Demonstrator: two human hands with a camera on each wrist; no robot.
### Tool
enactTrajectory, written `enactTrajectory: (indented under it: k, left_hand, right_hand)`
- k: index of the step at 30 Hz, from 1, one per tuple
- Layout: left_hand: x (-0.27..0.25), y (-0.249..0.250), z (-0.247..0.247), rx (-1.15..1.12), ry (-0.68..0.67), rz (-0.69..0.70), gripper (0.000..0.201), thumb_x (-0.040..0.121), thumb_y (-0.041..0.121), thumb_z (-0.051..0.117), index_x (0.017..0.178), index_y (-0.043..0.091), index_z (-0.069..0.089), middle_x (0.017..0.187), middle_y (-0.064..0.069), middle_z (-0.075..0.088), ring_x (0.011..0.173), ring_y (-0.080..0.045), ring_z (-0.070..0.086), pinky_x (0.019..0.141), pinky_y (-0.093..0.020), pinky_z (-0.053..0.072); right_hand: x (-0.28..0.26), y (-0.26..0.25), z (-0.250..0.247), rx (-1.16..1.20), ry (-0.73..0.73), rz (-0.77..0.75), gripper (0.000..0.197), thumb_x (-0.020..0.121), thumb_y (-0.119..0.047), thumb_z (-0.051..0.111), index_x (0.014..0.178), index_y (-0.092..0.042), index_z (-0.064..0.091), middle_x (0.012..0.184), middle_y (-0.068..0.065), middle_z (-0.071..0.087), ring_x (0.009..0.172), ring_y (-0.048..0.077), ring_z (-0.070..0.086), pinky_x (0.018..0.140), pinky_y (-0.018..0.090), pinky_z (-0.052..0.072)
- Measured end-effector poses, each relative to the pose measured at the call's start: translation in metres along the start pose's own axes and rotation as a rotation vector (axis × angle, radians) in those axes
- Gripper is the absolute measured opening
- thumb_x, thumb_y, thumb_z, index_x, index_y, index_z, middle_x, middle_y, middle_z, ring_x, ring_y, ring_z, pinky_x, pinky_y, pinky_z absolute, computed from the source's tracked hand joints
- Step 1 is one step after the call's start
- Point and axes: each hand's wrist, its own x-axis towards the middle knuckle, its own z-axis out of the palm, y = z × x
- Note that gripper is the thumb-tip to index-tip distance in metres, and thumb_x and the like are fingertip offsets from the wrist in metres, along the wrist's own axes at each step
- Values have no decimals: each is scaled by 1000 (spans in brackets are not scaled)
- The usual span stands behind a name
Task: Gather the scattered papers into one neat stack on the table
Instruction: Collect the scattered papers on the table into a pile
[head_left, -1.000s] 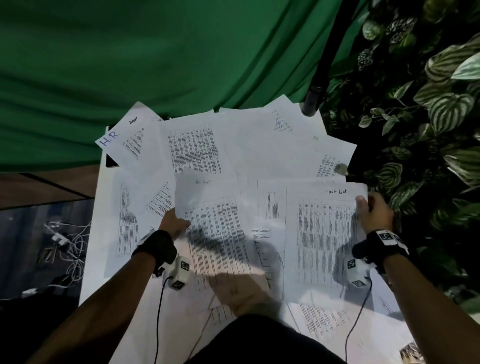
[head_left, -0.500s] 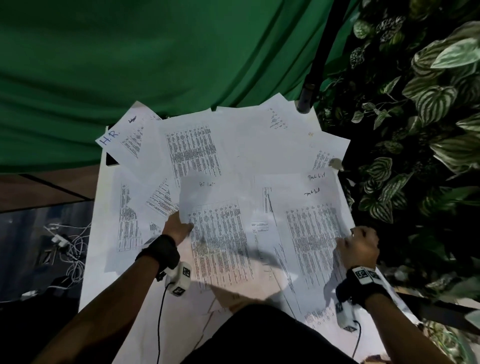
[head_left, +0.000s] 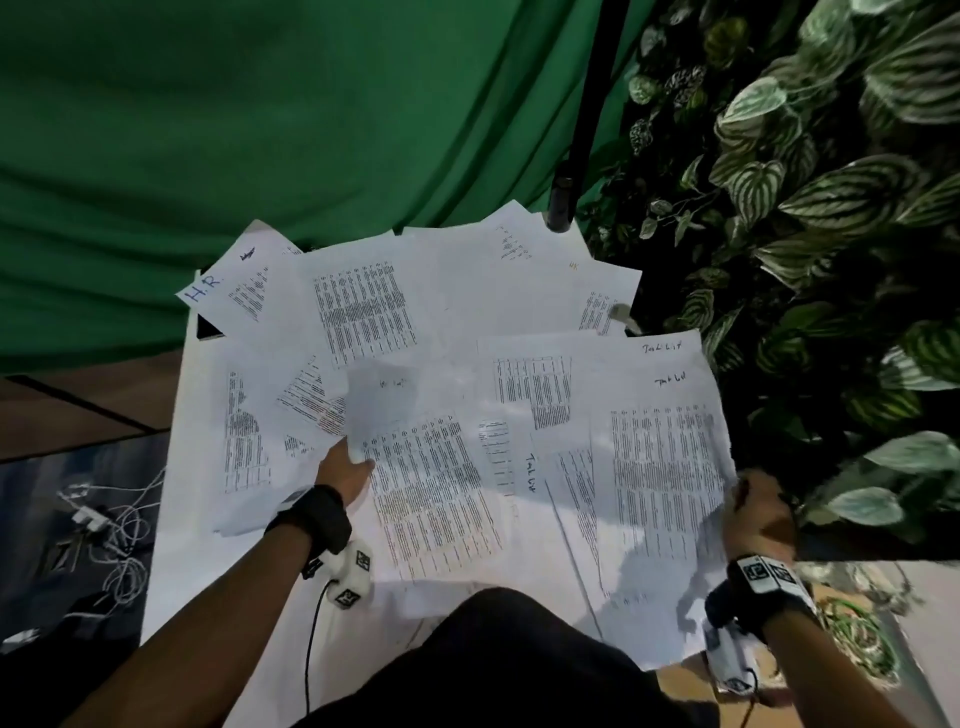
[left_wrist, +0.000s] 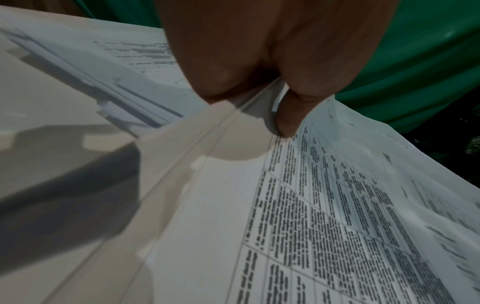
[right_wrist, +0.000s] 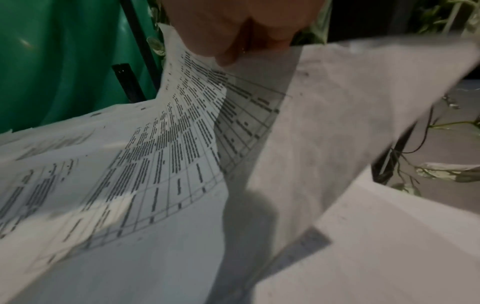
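Several white printed papers (head_left: 447, 312) lie fanned over the white table (head_left: 197, 561). My left hand (head_left: 345, 465) pinches the left edge of a sheet printed with a table (head_left: 431, 488); in the left wrist view the thumb (left_wrist: 288, 117) lies on top of that sheet (left_wrist: 324, 216), fingers beneath. My right hand (head_left: 756, 512) grips the right edge of sheets headed with handwriting (head_left: 665, 457), lifted off the table's right side. In the right wrist view these sheets (right_wrist: 168, 148) bend upward under my fingers (right_wrist: 233, 41).
A green cloth backdrop (head_left: 260, 130) hangs behind the table. A black pole (head_left: 582, 119) stands at the far right corner. Striped-leaf plants (head_left: 810, 208) crowd the right side. Loose white cables (head_left: 109, 525) lie on the floor to the left.
My right hand has slid from the sheets' top right corner down their right edge toward me, dragging them rightward and lifting them. The left hand kept its hold in much the same place.
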Motion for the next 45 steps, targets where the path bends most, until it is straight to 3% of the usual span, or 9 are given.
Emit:
enactTrajectory:
  k: [4,7,10,13,16,20,34,39,45]
  left_hand:
    - [-3,6,13,29,-41,38,53,92,9,57,142,9,41,144,-17,47,132,-36,44,110,-41,35]
    - [-3,13,24,34,-71,70,54,92,9,56,143,12,39,145,-14,46,133,-35,44,111,-42,34]
    - [-4,21,35,45,-107,66,50,93,11,56,141,9,42,142,-15,49,130,-34,47,109,-39,36]
    - [-5,26,44,56,-175,37,43,91,8,57,133,6,50,136,-17,55,124,-34,51,105,-38,40]
    - [-4,25,49,105,-185,35,38,90,9,57,128,6,54,131,-18,58,119,-34,54,97,-33,42]
    - [0,25,48,129,-96,25,35,90,8,55,125,3,54,127,-19,59,115,-34,55,88,-29,39]
    - [20,20,20,-122,68,-120,44,89,7,61,132,2,51,132,-22,57,120,-37,54,102,-41,43]
    - [18,22,17,-327,37,-172,39,91,4,56,130,-3,51,128,-22,57,119,-37,53,93,-33,40]
    - [17,27,17,-620,-12,-272,54,100,27,45,143,-4,33,147,-20,41,133,-35,43,114,-44,32]
  right_hand:
    - [-9,17,6,-101,-143,54,9,91,-8,48,97,-5,52,89,27,58,91,42,62,74,40,46]
    - [-13,26,21,-138,-246,55,35,90,-16,54,122,-3,51,112,27,62,103,41,60,81,38,46]
    - [-17,32,43,-213,-462,116,76,87,-56,55,140,-6,35,113,21,63,104,38,62,82,38,49]
    - [-14,39,60,-319,-457,168,87,73,-76,54,128,-8,52,117,16,62,102,33,63,82,36,49]
    - [-8,23,54,-222,-239,101,73,73,-46,74,128,-6,49,127,21,55,114,37,56,92,44,46]
    - [13,2,45,-104,-166,7,29,85,-12,63,109,3,64,109,29,62,103,42,59,87,42,48]
    - [27,-129,19,540,-84,-170,40,101,-26,41,125,4,53,128,23,58,119,33,54,94,28,38]
    - [-10,-155,56,493,-389,-228,26,100,-38,41,101,-17,57,90,0,55,89,17,51,80,29,42]
    - [-33,-146,112,40,-800,-300,33,101,-33,40,72,-20,44,68,-8,50,74,21,55,63,25,36]
